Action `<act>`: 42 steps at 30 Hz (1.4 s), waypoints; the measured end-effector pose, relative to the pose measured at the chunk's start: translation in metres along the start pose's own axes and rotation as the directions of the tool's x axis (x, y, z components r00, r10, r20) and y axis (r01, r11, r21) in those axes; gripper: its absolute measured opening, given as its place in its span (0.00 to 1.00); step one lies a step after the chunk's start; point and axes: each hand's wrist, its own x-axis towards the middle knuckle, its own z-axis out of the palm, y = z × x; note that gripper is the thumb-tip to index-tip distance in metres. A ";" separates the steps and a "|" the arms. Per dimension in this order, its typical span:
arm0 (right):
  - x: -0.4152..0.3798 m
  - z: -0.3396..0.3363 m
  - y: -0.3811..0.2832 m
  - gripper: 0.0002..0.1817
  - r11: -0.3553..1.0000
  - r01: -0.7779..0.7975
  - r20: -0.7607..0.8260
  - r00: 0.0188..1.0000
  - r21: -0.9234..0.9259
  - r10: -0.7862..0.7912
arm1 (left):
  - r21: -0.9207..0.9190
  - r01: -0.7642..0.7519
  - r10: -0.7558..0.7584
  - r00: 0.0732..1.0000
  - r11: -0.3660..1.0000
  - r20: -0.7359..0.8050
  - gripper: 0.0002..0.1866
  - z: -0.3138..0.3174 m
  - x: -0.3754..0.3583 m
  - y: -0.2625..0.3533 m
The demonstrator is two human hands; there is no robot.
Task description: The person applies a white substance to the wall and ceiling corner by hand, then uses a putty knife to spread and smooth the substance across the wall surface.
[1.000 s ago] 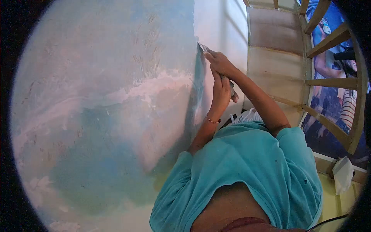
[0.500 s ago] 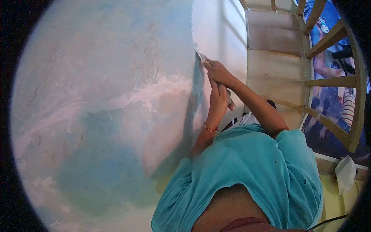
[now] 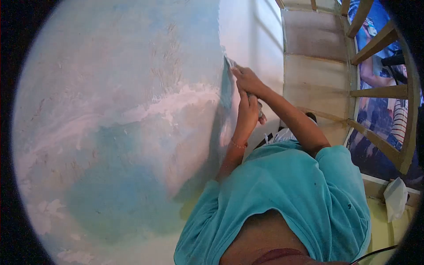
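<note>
My right hand [image 3: 248,81] is closed around a putty knife [image 3: 230,63], mostly covered by the fingers. Its blade meets the wall [image 3: 132,75] where blue-grey paint borders a white strip. Just below, my left hand [image 3: 248,110] is curled around something grey [image 3: 259,108] that I cannot make out, its fingertips close to or touching the right hand. A beaded bracelet [image 3: 240,145] circles the left wrist. Patches of blue, green, pinkish white and brown brush marks cover the wall.
To the right are stair-like panels [image 3: 314,73] and a wooden railing [image 3: 379,92]. Behind the railing hangs a blue printed picture [image 3: 369,128]. A white crumpled bag or paper [image 3: 395,198] sits at lower right, above a yellow surface [image 3: 382,227].
Both hands stay nearly in place. The left hand has shifted slightly left, and the blade tip sits a touch higher on the paint border.
</note>
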 end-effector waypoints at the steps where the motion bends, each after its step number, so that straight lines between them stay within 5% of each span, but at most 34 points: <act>1: 0.004 0.001 0.003 0.25 1.000 -0.012 -0.026 1.000 0.010 0.012 | -0.036 0.053 -0.052 0.998 0.998 0.030 0.20 -0.002 0.009 -0.001; 4: 0.016 -0.008 0.003 0.24 0.978 -0.190 0.075 0.980 0.085 0.183 | -0.074 0.059 -0.055 0.997 0.995 0.048 0.20 0.002 0.015 0.005; 7: 0.003 -0.005 0.002 0.23 0.999 0.018 0.006 1.000 0.041 -0.018 | -0.063 0.040 -0.038 0.999 0.997 0.035 0.19 0.004 0.015 -0.003; 9: 0.000 -0.001 -0.002 0.22 0.997 -0.072 0.052 0.996 0.026 0.071 | -0.017 -0.011 0.011 1.000 1.000 -0.004 0.19 0.001 0.005 -0.008; 12: -0.003 -0.002 -0.004 0.22 0.996 0.034 0.024 0.999 -0.077 -0.033 | 0.022 0.023 -0.024 0.999 0.999 0.028 0.20 0.001 0.006 -0.009; 15: 0.011 -0.014 -0.009 0.22 0.986 -0.162 0.035 0.986 0.040 0.161 | -0.109 0.091 -0.085 0.995 0.990 0.055 0.21 0.004 0.021 0.003; 18: 0.022 -0.009 0.012 0.22 0.984 -0.178 0.109 0.978 -0.025 0.180 | -0.052 0.041 -0.039 0.998 0.998 0.050 0.20 0.006 0.018 0.006; 20: 0.014 0.005 0.035 0.23 0.980 0.144 0.048 0.989 -0.136 -0.139 | 0.008 0.016 -0.016 0.999 1.000 0.046 0.25 0.006 0.005 0.010; 21: -0.006 -0.005 -0.006 0.24 1.000 -0.016 0.011 1.000 -0.004 0.016 | 0.037 0.015 -0.017 0.999 0.999 0.035 0.29 0.004 0.000 0.009; 25: 0.010 -0.004 -0.001 0.26 0.987 -0.151 0.039 0.987 -0.056 0.153 | -0.066 0.068 -0.065 0.997 0.996 0.038 0.19 0.002 0.012 0.001; 28: 0.017 -0.014 0.000 0.25 0.989 -0.141 0.068 0.988 0.043 0.138 | -0.132 0.078 -0.069 0.995 0.988 0.073 0.19 0.004 0.025 0.000; 32: 0.002 -0.011 -0.004 0.21 0.997 -0.051 0.124 0.991 -0.057 0.058 | -0.089 0.048 -0.043 0.997 0.995 0.061 0.20 0.004 0.012 -0.002; 34: 0.000 -0.005 0.001 0.25 0.996 0.048 0.020 0.999 -0.081 -0.047 | -0.063 0.050 -0.046 0.998 0.997 0.050 0.21 0.005 0.006 0.002; 36: 0.008 -0.004 0.007 0.25 0.989 -0.150 0.080 0.985 -0.013 0.150 | -0.088 0.072 -0.068 0.996 0.994 0.054 0.21 0.007 0.006 0.005; 38: 0.011 -0.004 0.019 0.24 0.994 0.073 0.005 0.997 -0.085 -0.073 | -0.064 0.027 -0.025 0.999 0.998 0.028 0.21 0.009 0.015 -0.005; 40: 0.013 -0.005 0.027 0.24 0.993 0.082 -0.026 0.996 -0.080 -0.084 | -0.068 0.027 -0.026 0.999 0.997 0.026 0.21 0.011 0.018 -0.007; 42: 0.021 -0.006 0.018 0.24 0.994 -0.107 -0.007 0.994 0.024 0.108 | -0.089 0.069 -0.066 0.997 0.994 0.036 0.21 0.008 0.020 0.003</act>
